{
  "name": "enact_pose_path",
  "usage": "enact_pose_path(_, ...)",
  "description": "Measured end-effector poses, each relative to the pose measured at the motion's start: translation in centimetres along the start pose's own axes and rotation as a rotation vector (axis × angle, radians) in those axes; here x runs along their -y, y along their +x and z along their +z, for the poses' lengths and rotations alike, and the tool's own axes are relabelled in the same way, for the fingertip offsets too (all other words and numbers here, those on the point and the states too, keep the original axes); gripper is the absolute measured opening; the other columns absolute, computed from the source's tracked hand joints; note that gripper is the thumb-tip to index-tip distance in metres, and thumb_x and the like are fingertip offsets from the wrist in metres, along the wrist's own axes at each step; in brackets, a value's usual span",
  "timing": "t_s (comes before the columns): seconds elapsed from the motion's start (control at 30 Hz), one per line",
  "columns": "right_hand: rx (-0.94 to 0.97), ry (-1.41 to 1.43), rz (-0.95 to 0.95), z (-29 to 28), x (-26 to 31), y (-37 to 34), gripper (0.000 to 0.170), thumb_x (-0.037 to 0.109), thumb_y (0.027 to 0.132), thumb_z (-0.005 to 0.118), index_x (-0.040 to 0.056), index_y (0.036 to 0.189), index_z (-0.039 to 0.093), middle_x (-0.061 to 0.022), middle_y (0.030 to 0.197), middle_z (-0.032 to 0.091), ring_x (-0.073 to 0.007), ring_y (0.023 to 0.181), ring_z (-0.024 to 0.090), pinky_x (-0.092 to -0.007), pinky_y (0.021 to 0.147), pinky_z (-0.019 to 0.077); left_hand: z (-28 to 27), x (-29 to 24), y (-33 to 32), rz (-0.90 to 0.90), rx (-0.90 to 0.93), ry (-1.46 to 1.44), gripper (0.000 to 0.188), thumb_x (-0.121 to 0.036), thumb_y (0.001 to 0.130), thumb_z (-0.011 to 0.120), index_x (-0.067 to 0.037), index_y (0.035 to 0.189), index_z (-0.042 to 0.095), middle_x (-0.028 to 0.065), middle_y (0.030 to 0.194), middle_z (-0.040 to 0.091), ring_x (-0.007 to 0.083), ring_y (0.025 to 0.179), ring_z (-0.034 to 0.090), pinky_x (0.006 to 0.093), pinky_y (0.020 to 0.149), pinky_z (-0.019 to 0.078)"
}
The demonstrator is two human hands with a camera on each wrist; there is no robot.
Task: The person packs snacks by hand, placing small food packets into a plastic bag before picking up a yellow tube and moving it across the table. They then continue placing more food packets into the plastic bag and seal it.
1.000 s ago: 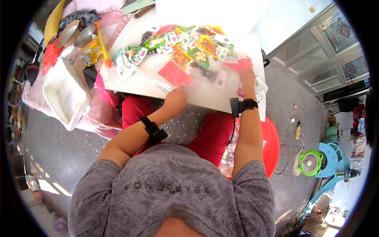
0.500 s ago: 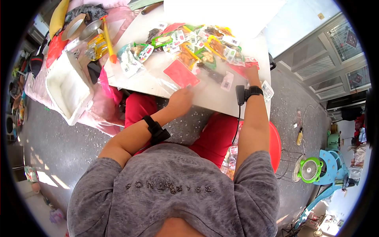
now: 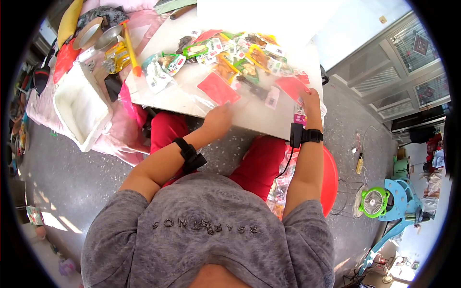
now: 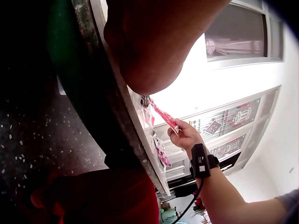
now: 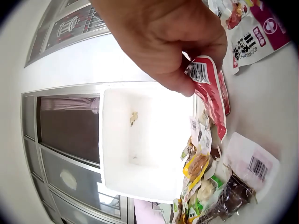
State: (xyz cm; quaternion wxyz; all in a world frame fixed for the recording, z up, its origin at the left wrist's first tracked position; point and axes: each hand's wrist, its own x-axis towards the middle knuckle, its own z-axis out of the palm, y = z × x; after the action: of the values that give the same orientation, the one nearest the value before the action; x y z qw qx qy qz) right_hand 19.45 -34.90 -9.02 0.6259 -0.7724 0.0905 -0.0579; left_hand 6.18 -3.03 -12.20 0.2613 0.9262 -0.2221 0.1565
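Observation:
My right hand (image 3: 311, 101) pinches a red snack packet (image 3: 290, 87) by its end, between thumb and fingers, at the table's right side. In the right wrist view the packet (image 5: 210, 100) shows a barcode, and another red edge lies right behind it. My left hand (image 3: 218, 120) is at the table's front edge, beside a clear bag with a red panel (image 3: 218, 89); its fingers are blurred here and hidden in the left wrist view, so I cannot tell whether they grip the bag. A dark snack packet (image 5: 233, 198) with a white barcode label lies near the right hand.
A heap of mixed snack packets (image 3: 235, 53) covers the table's middle, with a white foam box (image 5: 140, 140) behind. A purple-and-white packet (image 3: 300, 116) lies by the right wrist. At right stands a red tub (image 3: 329, 180) with packets; at left, another foam box (image 3: 84, 108).
My right hand has drawn back toward me from the far right of the table, bringing the red packet with it. The left hand stays near the front edge.

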Motion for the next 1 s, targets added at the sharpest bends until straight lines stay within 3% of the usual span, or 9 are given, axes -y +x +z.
enact_pose_path(0.07,-0.015,0.071,0.021,-0.8,2.0,-3.4,0.022,0.008,0.069,0.059,-0.0021,0.087,0.051,-0.0056,0.068,0.053,-0.0097,0.057,0.051,-0.0238,0.043,0.0395,-0.2,0.0,0.0,-0.004,0.013,-0.013,0.008,-0.01,0.067,0.049,-0.003,0.068,0.046,0.0142,0.07,0.048,0.0322,0.066,0.049,0.0408,0.058,0.0408)
enact_pose_path(0.13,0.064,0.408,0.006,-0.1,3.9,-7.1,0.015,0.003,0.074,0.054,-0.0016,0.088,0.049,-0.0078,0.08,0.056,-0.0132,0.066,0.055,-0.0263,0.055,0.0462,-0.8,-0.4,0.1,-0.033,0.06,-0.044,0.01,-0.012,0.067,0.051,-0.003,0.07,0.047,0.0136,0.07,0.048,0.0321,0.067,0.049,0.0406,0.058,0.0412)
enact_pose_path(0.23,0.138,0.612,-0.049,1.2,3.6,-10.3,0.018,0.002,0.076,0.052,-0.0007,0.093,0.048,-0.0096,0.088,0.057,-0.016,0.074,0.056,-0.0282,0.065,0.0477,-3.5,-2.7,0.6,0.096,-0.11,-0.04,0.021,-0.018,0.068,0.055,-0.003,0.083,0.051,0.0127,0.076,0.05,0.028,0.071,0.05,0.0368,0.061,0.0424)
enact_pose_path(0.33,0.203,0.769,-0.037,5.1,4.5,-14.4,0.019,0.005,0.077,0.054,0.0017,0.094,0.047,-0.0092,0.088,0.056,-0.0157,0.073,0.056,-0.0286,0.063,0.0481,-4.2,-5.1,0.8,-0.07,0.047,-0.478,0.036,-0.024,0.071,0.058,-0.002,0.098,0.049,0.0113,0.083,0.051,0.0212,0.076,0.05,0.0314,0.064,0.0423)
enact_pose_path(0.37,0.25,0.783,-0.025,6.4,4.2,-15.3,0.019,0.006,0.077,0.055,0.0021,0.093,0.047,-0.009,0.087,0.056,-0.0153,0.073,0.056,-0.0282,0.062,0.0479,-4.2,-5.4,1.2,-0.191,0.229,-0.623,0.039,-0.025,0.074,0.056,-0.003,0.105,0.046,0.007,0.091,0.05,0.0134,0.079,0.048,0.0267,0.065,0.0405)
enact_pose_path(0.47,0.429,0.786,0.065,9.7,4.9,-18.4,0.018,0.009,0.077,0.055,0.0034,0.092,0.047,-0.008,0.085,0.056,-0.0148,0.07,0.055,-0.027,0.059,0.0472,-5.0,-7.6,1.6,-0.325,0.267,-1.462,0.032,-0.024,0.077,0.054,-0.004,0.102,0.049,0.0025,0.091,0.051,0.0096,0.079,0.047,0.0246,0.064,0.0396)
enact_pose_path(0.6,0.452,0.718,0.135,11.4,4.3,-19.7,0.014,0.01,0.08,0.051,0.003,0.092,0.048,-0.0065,0.084,0.056,-0.0132,0.068,0.055,-0.025,0.059,0.0466,-4.4,-6.3,0.8,-0.586,0.142,-1.485,0.026,-0.021,0.079,0.052,-0.004,0.098,0.052,-0.0005,0.086,0.055,0.0088,0.077,0.049,0.024,0.065,0.0401)
enact_pose_path(0.9,0.455,0.263,0.132,10.9,4.8,-20.7,0.016,0.011,0.077,0.053,0.0027,0.091,0.05,-0.0036,0.078,0.056,-0.0096,0.067,0.053,-0.0204,0.058,0.0408,-5.5,-6.3,-0.2,-0.116,-0.031,-0.567,0.027,-0.017,0.078,0.051,-0.001,0.099,0.05,0.0092,0.082,0.058,0.0158,0.077,0.055,0.0255,0.069,0.0419)
enact_pose_path(1.0,0.453,0.293,-0.032,9.0,5.5,-20.3,0.023,0.006,0.075,0.056,0.0018,0.096,0.048,-0.0054,0.082,0.056,-0.0107,0.072,0.054,-0.0213,0.063,0.0424,-5.0,-4.5,0.1,-0.063,0.398,-0.735,0.027,-0.016,0.076,0.051,-0.003,0.1,0.05,0.008,0.08,0.058,0.0155,0.075,0.055,0.0269,0.068,0.043)
